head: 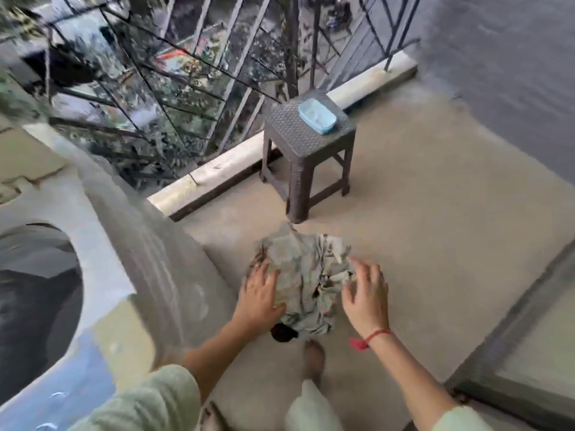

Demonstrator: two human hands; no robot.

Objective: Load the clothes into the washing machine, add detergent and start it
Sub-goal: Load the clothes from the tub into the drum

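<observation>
**Both hands are closing in on the clothes bundle from either side**

The crumpled bundle of printed clothes (306, 281) is lying on the balcony floor (435, 213), directly ahead of the person's foot (314, 359). Its long axis is running away from the person toward the near leg of the brown stool (298, 138). The hands are flanking that axis. The left hand (259, 298) is resting on the bundle's left flank with its fingers spread and fairly straight, gripping nothing. The right hand (367, 295) is hanging at the right flank, fingers wide and slightly bent; the blur is hiding whether it is touching the cloth. The left looks marginally nearer, so a two-handed scoop is probably coming.

The washing machine (102, 219) is standing along the floor's left edge, its dark drum opening (34, 293) facing up and sitting well left of the bundle, so the load is likely going to travel up and to the left. The floor is looking flat, matte and grey. Along its far edge a pale kerb (217, 172) is carrying a metal railing (193, 73). A light-blue lidded box (317, 116) is sitting on the stool's far right corner.
</observation>
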